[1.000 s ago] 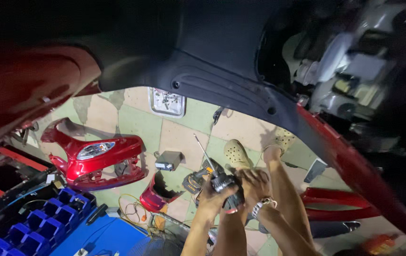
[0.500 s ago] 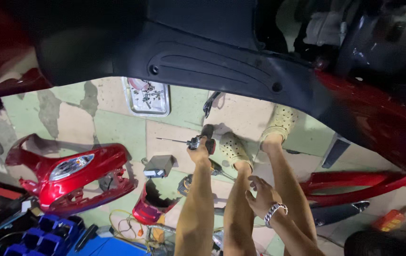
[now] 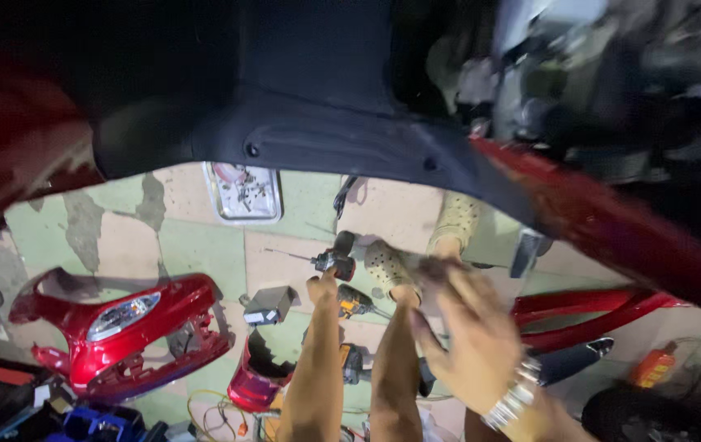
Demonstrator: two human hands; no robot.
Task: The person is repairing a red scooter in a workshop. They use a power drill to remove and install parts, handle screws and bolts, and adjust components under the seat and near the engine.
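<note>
The drill (image 3: 332, 262) is in the left hand (image 3: 323, 288), held out low over the tiled floor (image 3: 203, 254), its thin bit pointing left. The left grip is closed around the drill's handle. The right hand (image 3: 469, 344) is nearer the camera and blurred, fingers spread and holding nothing, with a metal bracelet (image 3: 507, 405) at the wrist. Both forearms rise from the bottom edge, and the person's legs and two pale perforated clogs (image 3: 387, 266) lie between and just beyond them.

Just under the drill a second power tool (image 3: 354, 303) lies on the floor, and a small grey box (image 3: 267, 306) sits to its left. Open floor shows left of the bit, up to a metal tray (image 3: 244, 214) of small parts. A red front cover (image 3: 121, 327) with a headlamp lies at lower left, well apart from the drill, and a smaller red piece (image 3: 252, 381) sits near the left forearm. Red frame tubes (image 3: 588, 307) lie on the right.

Above, the dark underside of a scooter panel (image 3: 326, 139) fills the top of the view, with a red body edge (image 3: 612, 229) slanting down to the right. The floor is green and beige tile, worn in patches.
</note>
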